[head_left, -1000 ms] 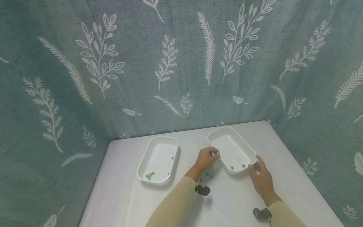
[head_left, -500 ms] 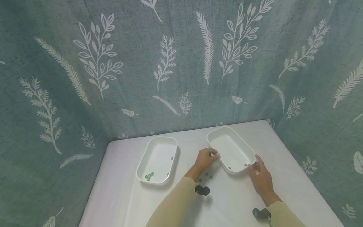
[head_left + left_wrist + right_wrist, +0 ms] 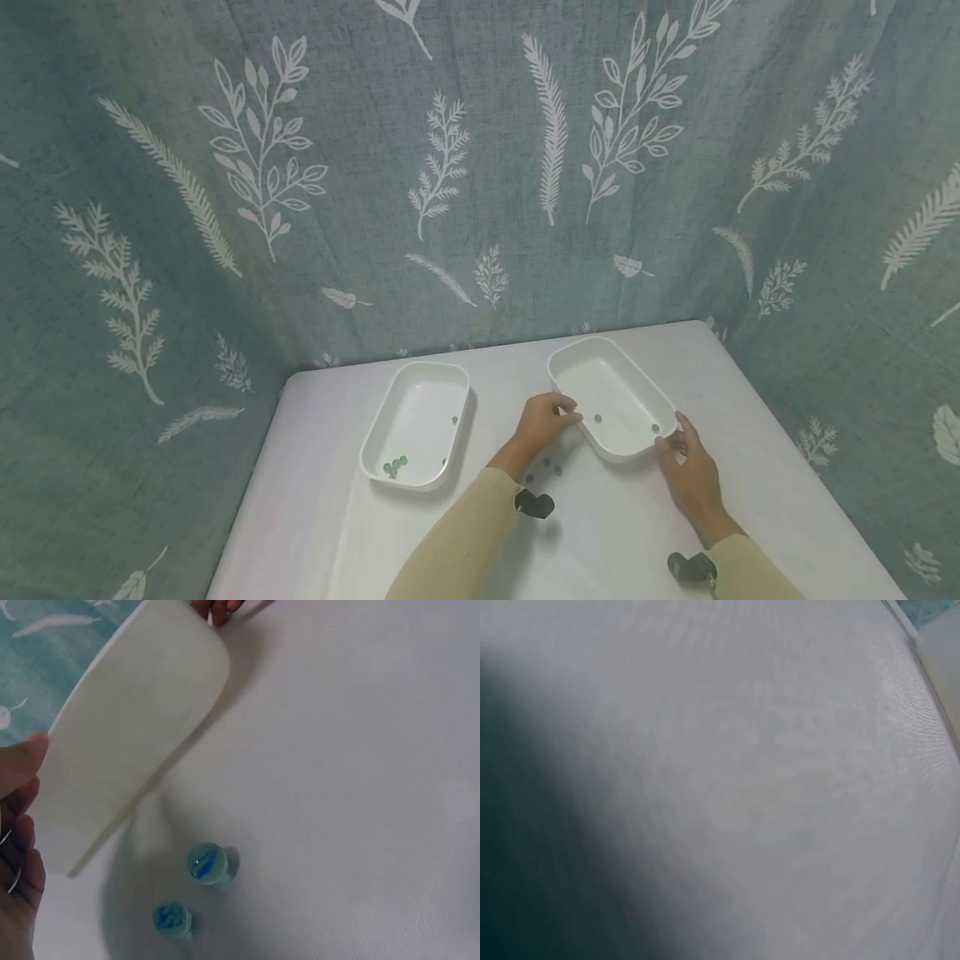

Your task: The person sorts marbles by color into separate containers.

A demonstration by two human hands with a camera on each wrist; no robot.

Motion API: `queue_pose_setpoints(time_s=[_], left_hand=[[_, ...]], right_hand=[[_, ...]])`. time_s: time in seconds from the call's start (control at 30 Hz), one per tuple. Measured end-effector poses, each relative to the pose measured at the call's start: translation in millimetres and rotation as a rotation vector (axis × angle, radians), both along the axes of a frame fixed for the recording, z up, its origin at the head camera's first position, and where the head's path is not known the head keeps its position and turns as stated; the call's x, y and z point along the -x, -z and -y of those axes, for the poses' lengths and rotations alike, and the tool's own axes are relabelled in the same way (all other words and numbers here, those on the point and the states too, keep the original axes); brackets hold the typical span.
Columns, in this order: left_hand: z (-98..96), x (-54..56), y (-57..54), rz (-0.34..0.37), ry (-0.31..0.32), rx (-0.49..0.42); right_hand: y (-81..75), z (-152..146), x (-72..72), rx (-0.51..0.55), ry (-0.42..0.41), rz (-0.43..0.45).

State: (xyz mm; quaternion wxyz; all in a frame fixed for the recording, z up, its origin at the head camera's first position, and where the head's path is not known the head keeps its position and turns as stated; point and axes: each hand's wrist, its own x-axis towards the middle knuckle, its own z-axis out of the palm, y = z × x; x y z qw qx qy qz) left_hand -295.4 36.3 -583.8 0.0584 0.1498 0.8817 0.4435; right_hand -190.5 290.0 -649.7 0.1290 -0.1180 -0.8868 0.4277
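A white rectangular tray [image 3: 611, 454] is held at both sides of its near end. My left hand [image 3: 542, 419] pinches its left rim between thumb and fingers, also seen at the tray wall [image 3: 135, 712] in the left wrist view. At the near right corner my right hand [image 3: 692, 475] grips the rim. Inside this tray lie two small glass marbles, one marble [image 3: 597, 418] toward the left wall and another marble [image 3: 656, 428] close to the right hand. Below it on the table, clear marbles with blue swirls, such as this marble [image 3: 207, 863], rest near my left wrist.
A second white tray [image 3: 367, 442] stands on the left of the white table [image 3: 600, 533]. Several green marbles [image 3: 395, 467] cluster in its near left corner, with a darker marble [image 3: 454, 420] by its right wall. A leaf-patterned curtain [image 3: 480, 167] hangs behind the table.
The two marbles in the held tray have rolled apart and away from its near end, one leftward, one rightward. Both hands keep their hold on the rim, nearly in place.
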Motion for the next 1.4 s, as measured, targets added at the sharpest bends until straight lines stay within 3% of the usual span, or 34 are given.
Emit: queue_pose_setpoints(time_s=[0.17, 0.4, 0.6, 0.8, 1.4], left_hand=[[5.3, -2.6, 1.9, 0.007, -0.006, 0.016], [19.7, -8.1, 10.1, -0.041, 0.002, 0.043], [38.3, -20.4, 18.3, -0.062, 0.011, 0.038], [58.6, -33.8, 19.9, -0.072, 0.007, 0.033], [92.0, -59.1, 29.6, -0.05, -0.007, 0.013]], right_hand=[[-0.9, 0.8, -0.7, -0.005, 0.007, 0.013], [-0.9, -0.2, 0.0, 0.001, -0.001, -0.001], [-3.2, -0.1, 0.1, -0.002, 0.007, 0.003], [-6.3, 5.3, -3.8, 0.012, -0.001, 0.02], [0.8, -0.3, -0.4, 0.018, -0.013, -0.014]])
